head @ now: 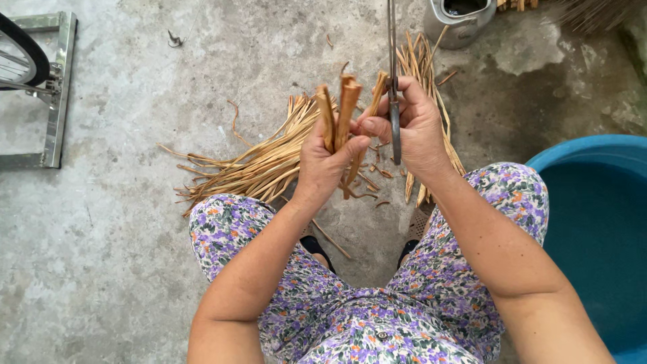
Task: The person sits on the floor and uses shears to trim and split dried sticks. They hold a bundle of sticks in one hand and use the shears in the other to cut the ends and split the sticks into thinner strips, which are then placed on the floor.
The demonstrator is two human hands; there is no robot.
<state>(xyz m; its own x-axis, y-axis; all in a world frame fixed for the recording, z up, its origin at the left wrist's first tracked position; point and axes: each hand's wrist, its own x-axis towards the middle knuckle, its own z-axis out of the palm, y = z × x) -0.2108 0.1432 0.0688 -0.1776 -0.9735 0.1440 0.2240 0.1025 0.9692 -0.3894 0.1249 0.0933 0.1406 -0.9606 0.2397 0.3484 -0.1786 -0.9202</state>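
Now brown bark strips (340, 111) upright in left hand (323, 165) grip.

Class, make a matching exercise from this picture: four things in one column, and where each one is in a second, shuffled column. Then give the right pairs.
Things:
1. blue tub
2. long blade
3. metal pot
4. split cane pieces

Places:
A. top edge, on the concrete
B. gripped in the left hand
C. right edge of view
D. held in the right hand

Pairs: 1-C, 2-D, 3-A, 4-B
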